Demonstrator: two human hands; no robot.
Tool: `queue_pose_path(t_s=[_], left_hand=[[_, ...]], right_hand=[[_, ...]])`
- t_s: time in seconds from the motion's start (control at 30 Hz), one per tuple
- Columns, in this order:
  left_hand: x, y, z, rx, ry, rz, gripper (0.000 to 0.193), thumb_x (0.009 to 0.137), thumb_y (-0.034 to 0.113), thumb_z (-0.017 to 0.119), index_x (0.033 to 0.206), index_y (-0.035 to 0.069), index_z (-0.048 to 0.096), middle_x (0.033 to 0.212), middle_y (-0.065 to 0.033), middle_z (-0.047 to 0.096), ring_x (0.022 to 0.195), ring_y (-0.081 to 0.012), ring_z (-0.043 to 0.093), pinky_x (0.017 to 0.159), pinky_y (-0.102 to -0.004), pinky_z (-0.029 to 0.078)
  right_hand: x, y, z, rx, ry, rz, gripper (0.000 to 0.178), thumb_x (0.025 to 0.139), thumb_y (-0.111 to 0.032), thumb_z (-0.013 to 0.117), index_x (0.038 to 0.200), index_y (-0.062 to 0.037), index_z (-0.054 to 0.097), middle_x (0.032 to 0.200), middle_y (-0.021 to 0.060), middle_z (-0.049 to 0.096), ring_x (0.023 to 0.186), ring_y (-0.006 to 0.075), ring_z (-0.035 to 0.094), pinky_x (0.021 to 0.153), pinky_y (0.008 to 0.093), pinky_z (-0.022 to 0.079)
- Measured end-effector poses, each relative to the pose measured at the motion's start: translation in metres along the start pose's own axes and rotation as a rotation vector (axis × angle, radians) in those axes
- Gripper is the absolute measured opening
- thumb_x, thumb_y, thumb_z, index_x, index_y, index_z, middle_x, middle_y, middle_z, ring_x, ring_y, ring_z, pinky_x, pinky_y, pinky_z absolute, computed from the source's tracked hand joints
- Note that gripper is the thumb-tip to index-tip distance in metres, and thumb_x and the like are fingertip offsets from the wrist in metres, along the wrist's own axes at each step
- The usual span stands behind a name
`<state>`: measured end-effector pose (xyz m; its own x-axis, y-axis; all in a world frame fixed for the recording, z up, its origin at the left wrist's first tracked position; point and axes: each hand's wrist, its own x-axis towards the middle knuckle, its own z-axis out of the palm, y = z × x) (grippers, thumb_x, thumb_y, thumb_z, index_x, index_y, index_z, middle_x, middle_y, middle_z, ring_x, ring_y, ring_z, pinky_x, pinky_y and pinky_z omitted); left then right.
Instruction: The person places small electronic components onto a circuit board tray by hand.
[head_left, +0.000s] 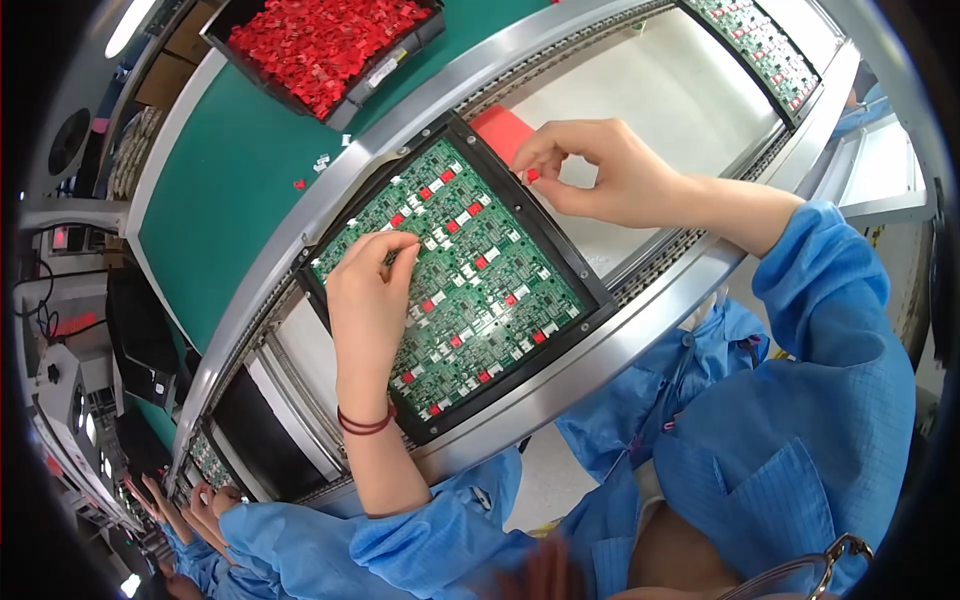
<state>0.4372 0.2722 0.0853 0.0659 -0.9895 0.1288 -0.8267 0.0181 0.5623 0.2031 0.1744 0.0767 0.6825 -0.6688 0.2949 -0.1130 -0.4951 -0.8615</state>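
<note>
A green circuit board panel (490, 330) with several white and red connectors lies in a black frame (590, 310) on the conveyor. Above its left half is my left hand (370, 295), thumb and forefinger pinched close to the board; whatever may be between the fingertips is hidden. My right hand (610, 175) hovers by the frame's far right edge. Between its thumb and fingers sits a small red connector (532, 175). Under and behind those fingers shows a flat red piece (498, 130), partly covered.
A black bin (345, 110) heaped with red connectors stands on the green table (215, 215) at far left. Some loose white connectors (321, 162) lie near the metal rail. Another board panel (765, 50) is farther right. Co-workers' hands (205, 500) are at lower left.
</note>
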Motion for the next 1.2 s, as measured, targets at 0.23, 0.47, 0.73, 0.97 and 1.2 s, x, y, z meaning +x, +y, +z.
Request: queue_pose_path(t_s=[0.23, 0.47, 0.73, 0.97, 1.2], left_hand=[[-0.002, 0.004, 0.001, -0.007, 0.007, -0.070, 0.007, 0.077, 0.004, 0.062, 0.082, -0.001, 0.061, 0.079, -0.0070, 0.058, 0.050, -0.0114, 0.047, 0.049, -0.0233, 0.039], [0.001, 0.000, 0.012, -0.033, 0.053, -0.048, 0.007, 0.077, 0.005, 0.062, 0.082, 0.000, 0.061, 0.076, -0.0061, 0.057, 0.050, -0.0106, 0.045, 0.049, -0.0234, 0.038], [-0.004, -0.002, 0.009, -0.032, 0.084, -0.070, 0.007, 0.078, 0.006, 0.061, 0.082, 0.000, 0.061, 0.078, -0.0062, 0.058, 0.050, -0.0101, 0.045, 0.048, -0.0230, 0.038], [-0.001, -0.006, 0.015, -0.083, 0.075, -0.056, 0.008, 0.078, 0.006, 0.062, 0.082, 0.000, 0.062, 0.080, -0.0057, 0.058, 0.050, -0.0086, 0.046, 0.048, -0.0219, 0.038], [-0.005, -0.007, 0.013, -0.087, 0.090, -0.046, 0.007, 0.077, 0.005, 0.063, 0.082, 0.000, 0.062, 0.078, -0.0053, 0.058, 0.050, -0.0079, 0.045, 0.048, -0.0214, 0.038]], right_hand=[[0.002, 0.003, -0.007, -0.092, 0.001, -0.128, 0.018, 0.075, 0.004, 0.055, 0.091, -0.0010, 0.059, 0.082, 0.0070, 0.061, 0.070, 0.0145, 0.058, 0.064, 0.0261, 0.046], [-0.005, 0.006, -0.005, -0.130, -0.006, -0.199, 0.018, 0.075, 0.005, 0.055, 0.091, -0.0008, 0.059, 0.083, 0.0089, 0.060, 0.071, 0.0180, 0.058, 0.063, 0.0267, 0.047], [-0.004, 0.004, 0.001, -0.132, -0.056, -0.183, 0.018, 0.075, 0.003, 0.056, 0.092, -0.0010, 0.059, 0.084, 0.0095, 0.060, 0.073, 0.0199, 0.058, 0.065, 0.0275, 0.048], [-0.004, 0.007, 0.003, -0.182, -0.073, -0.197, 0.018, 0.075, 0.002, 0.057, 0.092, -0.0012, 0.059, 0.086, 0.0100, 0.060, 0.075, 0.0200, 0.059, 0.065, 0.0283, 0.048], [-0.002, 0.005, 0.007, -0.187, -0.094, -0.206, 0.017, 0.075, 0.001, 0.059, 0.092, -0.0016, 0.059, 0.087, 0.0102, 0.060, 0.076, 0.0207, 0.059, 0.066, 0.0286, 0.049]])
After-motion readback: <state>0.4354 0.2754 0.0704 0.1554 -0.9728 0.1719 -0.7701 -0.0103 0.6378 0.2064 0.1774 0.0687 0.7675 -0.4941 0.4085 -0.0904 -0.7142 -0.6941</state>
